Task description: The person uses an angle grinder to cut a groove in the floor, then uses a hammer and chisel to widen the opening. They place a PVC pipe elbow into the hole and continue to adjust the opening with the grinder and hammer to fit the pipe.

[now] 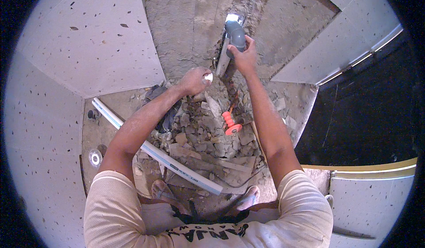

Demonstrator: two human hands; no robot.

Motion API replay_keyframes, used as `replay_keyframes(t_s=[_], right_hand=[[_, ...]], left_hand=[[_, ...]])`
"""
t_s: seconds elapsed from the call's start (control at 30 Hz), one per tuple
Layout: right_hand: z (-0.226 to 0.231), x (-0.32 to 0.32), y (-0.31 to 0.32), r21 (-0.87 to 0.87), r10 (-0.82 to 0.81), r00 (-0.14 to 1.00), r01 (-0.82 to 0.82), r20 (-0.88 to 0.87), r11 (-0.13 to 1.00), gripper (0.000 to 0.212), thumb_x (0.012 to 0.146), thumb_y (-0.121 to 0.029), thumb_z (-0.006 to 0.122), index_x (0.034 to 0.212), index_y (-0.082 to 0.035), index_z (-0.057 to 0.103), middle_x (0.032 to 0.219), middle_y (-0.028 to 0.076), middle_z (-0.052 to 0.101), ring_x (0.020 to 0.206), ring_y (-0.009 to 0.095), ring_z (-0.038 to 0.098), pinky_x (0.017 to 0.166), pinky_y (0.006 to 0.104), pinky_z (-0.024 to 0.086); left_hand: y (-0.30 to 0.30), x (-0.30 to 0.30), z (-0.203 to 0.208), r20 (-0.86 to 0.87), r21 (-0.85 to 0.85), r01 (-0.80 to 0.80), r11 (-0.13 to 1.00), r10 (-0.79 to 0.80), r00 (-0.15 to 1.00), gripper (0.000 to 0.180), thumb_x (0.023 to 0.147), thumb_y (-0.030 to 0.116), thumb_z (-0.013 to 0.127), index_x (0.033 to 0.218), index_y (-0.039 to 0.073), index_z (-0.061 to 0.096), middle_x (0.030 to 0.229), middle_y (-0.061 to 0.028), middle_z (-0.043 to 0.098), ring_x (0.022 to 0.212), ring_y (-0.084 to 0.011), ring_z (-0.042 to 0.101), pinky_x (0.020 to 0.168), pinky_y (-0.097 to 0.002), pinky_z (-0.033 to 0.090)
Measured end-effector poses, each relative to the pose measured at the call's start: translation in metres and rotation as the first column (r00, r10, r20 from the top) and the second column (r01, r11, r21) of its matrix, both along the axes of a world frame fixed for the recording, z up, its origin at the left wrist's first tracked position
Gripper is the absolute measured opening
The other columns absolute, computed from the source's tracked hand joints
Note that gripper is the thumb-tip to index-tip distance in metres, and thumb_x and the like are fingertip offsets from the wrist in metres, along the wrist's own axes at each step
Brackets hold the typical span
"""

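My right hand (pixel 247 58) is closed round the lower end of a grey pipe elbow (pixel 237 36). The elbow stands against the bare, rough wall, with a bright, shiny patch at its upper end. A light-coloured pipe (pixel 224 58) runs down the wall just left of that hand. My left hand (pixel 195 80), lower and to the left, is closed on a small white piece (pixel 208 77); its kind is hard to make out. Below both hands, an orange grip with a round guard (pixel 230 124) belongs to a chisel-like tool lying on the rubble.
Broken rubble (pixel 208 135) covers the floor before my feet. Across it lies a long white pipe with a blue stripe (pixel 177 165). Dark cloth (pixel 164 122) is bunched at the left, beyond it a round metal disc (pixel 94 158). Speckled panels (pixel 102 40) flank the bare wall; a dark opening (pixel 358 111) is at right.
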State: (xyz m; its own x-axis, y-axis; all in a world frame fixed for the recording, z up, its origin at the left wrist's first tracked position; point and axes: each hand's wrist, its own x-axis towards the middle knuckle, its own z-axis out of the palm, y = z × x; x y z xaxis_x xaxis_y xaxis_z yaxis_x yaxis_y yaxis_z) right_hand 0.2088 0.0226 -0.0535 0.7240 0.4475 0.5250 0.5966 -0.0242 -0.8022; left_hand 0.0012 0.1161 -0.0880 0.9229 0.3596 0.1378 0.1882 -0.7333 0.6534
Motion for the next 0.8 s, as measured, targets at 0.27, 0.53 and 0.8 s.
replay_keyframes(t_s=[0.27,0.53,0.8], right_hand=[[-0.002,0.002,0.000,0.046,0.042,0.998,-0.040,-0.055,0.998,0.073,0.069,-0.024,0.087,0.127,0.001,0.049,0.119,0.018,0.058,0.110,0.032,0.057,0.098,0.0406,0.045],[-0.010,0.007,0.005,0.016,0.015,1.000,-0.015,-0.013,1.000,0.079,0.068,-0.030,0.087,0.129,0.001,0.048,0.122,0.021,0.057,0.113,0.034,0.057,0.100,0.0417,0.044],[-0.001,0.000,-0.002,0.022,0.008,1.000,-0.008,-0.029,1.000,0.075,0.069,-0.026,0.085,0.127,0.002,0.048,0.121,0.020,0.058,0.114,0.033,0.057,0.100,0.0418,0.044]], left_hand=[[0.001,-0.003,0.001,-0.032,-0.122,-0.044,0.992,0.041,0.999,0.037,0.080,0.020,0.068,0.111,0.001,0.068,0.113,-0.0220,0.065,0.106,-0.0387,0.063,0.092,-0.0449,0.050],[0.009,-0.005,-0.004,-0.061,-0.020,-0.012,1.000,0.010,0.998,0.045,0.083,0.028,0.068,0.121,0.004,0.066,0.110,-0.0194,0.070,0.097,-0.0350,0.068,0.089,-0.0419,0.052],[-0.004,-0.010,0.017,-0.024,-0.074,-0.035,0.997,0.033,0.999,0.040,0.077,0.017,0.063,0.112,-0.001,0.068,0.107,-0.0256,0.068,0.101,-0.0409,0.065,0.090,-0.0460,0.051]])
